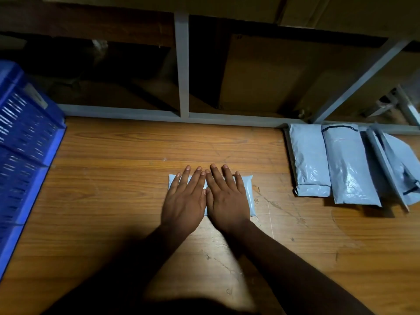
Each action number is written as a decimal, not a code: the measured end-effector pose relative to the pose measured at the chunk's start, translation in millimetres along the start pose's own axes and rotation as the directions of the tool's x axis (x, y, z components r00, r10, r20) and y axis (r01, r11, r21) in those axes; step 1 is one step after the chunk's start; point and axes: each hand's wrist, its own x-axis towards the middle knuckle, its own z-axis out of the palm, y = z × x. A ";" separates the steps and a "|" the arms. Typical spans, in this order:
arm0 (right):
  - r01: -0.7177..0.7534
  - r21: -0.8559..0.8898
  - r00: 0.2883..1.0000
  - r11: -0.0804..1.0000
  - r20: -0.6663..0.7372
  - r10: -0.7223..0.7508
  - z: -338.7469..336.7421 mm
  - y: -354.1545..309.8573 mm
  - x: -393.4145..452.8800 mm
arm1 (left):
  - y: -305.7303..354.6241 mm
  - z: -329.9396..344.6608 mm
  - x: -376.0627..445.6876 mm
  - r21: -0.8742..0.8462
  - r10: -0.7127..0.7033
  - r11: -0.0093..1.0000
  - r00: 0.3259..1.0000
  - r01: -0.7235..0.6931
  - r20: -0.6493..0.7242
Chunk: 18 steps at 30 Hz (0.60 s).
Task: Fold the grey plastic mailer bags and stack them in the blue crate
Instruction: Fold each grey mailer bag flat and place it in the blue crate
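A folded grey mailer bag [248, 196] lies flat in the middle of the wooden table. My left hand [185, 200] and my right hand [226, 198] press down on it side by side, palms flat and fingers straight, covering most of it. Several more grey mailer bags [311, 160] lie at the table's right rear, partly overlapping. The blue crate [25, 142] stands at the left edge, its slotted wall facing me; its inside is hidden.
The wooden table [113, 178] is backed by a grey metal shelf frame [181, 64] with cardboard boxes [261, 73] behind it. My forearms reach in from the bottom of the view. The near part of the table lies in shadow.
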 end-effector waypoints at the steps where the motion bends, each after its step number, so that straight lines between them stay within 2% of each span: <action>1: 0.001 0.014 1.000 1.000 0.006 -0.002 -1.1 0.1 -0.5 | -0.7 -1.1 0.1 0.009 0.007 1.000 1.000 -0.007 0.007; 4: 0.004 0.056 0.998 0.998 0.067 -0.008 -4.5 0.4 -0.9 | -0.6 -6.5 -1.3 0.001 -0.006 1.000 1.000 0.006 0.029; 8: -0.021 0.196 0.994 0.980 0.112 -0.001 -21.4 14.0 -0.6 | 2.8 -16.4 -2.3 -0.005 -0.018 1.000 0.999 0.019 0.047; 12: -0.047 0.072 0.997 0.996 0.065 0.043 -25.0 42.8 -6.7 | 11.1 -14.6 3.0 -0.058 0.030 0.998 0.999 -0.027 0.045; 18: -0.082 0.098 0.996 0.992 0.046 0.077 -14.0 47.1 -8.0 | 14.0 -1.7 5.4 -0.044 0.085 0.996 0.995 -0.083 0.054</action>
